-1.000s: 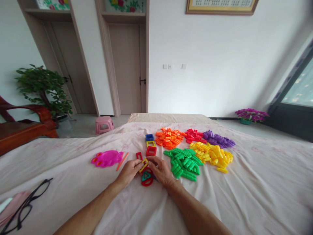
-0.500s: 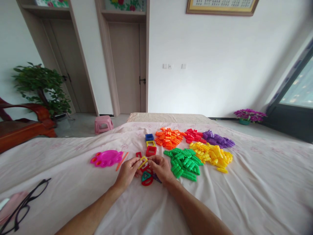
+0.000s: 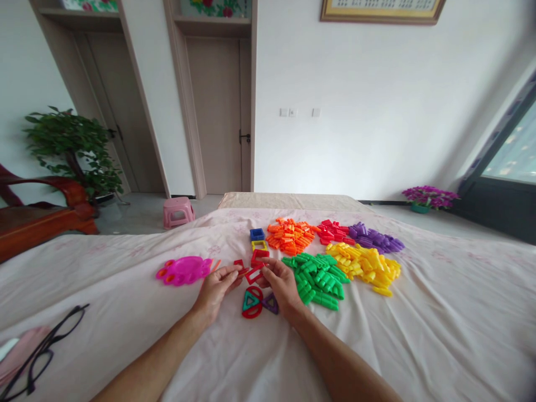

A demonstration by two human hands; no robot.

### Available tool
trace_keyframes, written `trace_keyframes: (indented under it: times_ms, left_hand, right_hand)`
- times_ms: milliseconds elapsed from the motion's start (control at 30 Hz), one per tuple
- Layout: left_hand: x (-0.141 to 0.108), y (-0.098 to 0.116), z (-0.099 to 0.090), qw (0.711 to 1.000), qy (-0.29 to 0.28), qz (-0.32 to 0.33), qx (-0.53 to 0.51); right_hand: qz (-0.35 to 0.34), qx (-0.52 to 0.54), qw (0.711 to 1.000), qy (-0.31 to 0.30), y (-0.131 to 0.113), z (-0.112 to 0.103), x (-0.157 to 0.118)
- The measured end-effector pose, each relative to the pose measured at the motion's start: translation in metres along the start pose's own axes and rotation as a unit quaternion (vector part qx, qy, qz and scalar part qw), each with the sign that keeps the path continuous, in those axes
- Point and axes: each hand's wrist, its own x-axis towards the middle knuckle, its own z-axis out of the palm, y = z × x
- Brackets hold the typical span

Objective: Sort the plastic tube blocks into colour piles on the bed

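My left hand (image 3: 216, 290) is closed in a pinch on a thin red piece (image 3: 243, 272), seen nearly edge-on. Opposite it, my right hand (image 3: 281, 285) has thumb and fingers closed at the edge of a tilted red square frame (image 3: 253, 275). Just beyond lie another red square frame (image 3: 259, 254) and a small red piece (image 3: 238, 262). Nearer me on the cloth are a red ring-like piece (image 3: 252, 315) with a teal triangle frame (image 3: 250, 302) over it and a purple triangle frame (image 3: 271, 303), partly behind my right hand.
Blue (image 3: 257, 234) and yellow (image 3: 258, 244) square frames stand farther back. Orange (image 3: 291, 237), red (image 3: 334, 231), purple (image 3: 374, 237), yellow (image 3: 366, 265) and green (image 3: 320, 279) block piles lie rightward. A magenta tray (image 3: 186, 271) and eyeglasses (image 3: 48, 349) lie left.
The yellow square frame held between both hands no longer shows there. My hands have moved slightly apart, and red pieces are now at my fingers. The teal and purple triangles are more exposed.
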Motion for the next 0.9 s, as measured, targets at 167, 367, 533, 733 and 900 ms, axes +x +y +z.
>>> trace_keyframes:
  times_ms: [167,367,533,733,900]
  left_hand:
    - [-0.001,0.003,0.003,0.995,0.041,0.049,0.082]
    - [-0.008,0.001,0.015,0.994,0.024,0.067,0.088]
    - [-0.008,-0.004,0.014,0.993,0.003,0.078,0.086]
    - [-0.008,-0.013,0.015,0.993,-0.031,0.084,0.076]
    - [-0.013,-0.006,0.017,0.995,-0.046,0.071,0.058]
  right_hand:
    - [0.006,0.017,1.000,0.004,-0.005,0.002,-0.001]
    - [0.048,-0.029,0.998,0.023,0.004,0.011,-0.002]
    - [0.046,-0.054,0.997,0.018,0.013,0.010,-0.001]
    - [0.006,-0.142,0.990,0.011,0.021,0.008,0.000]
    - [-0.156,-0.335,0.929,-0.026,0.006,0.005,-0.005]
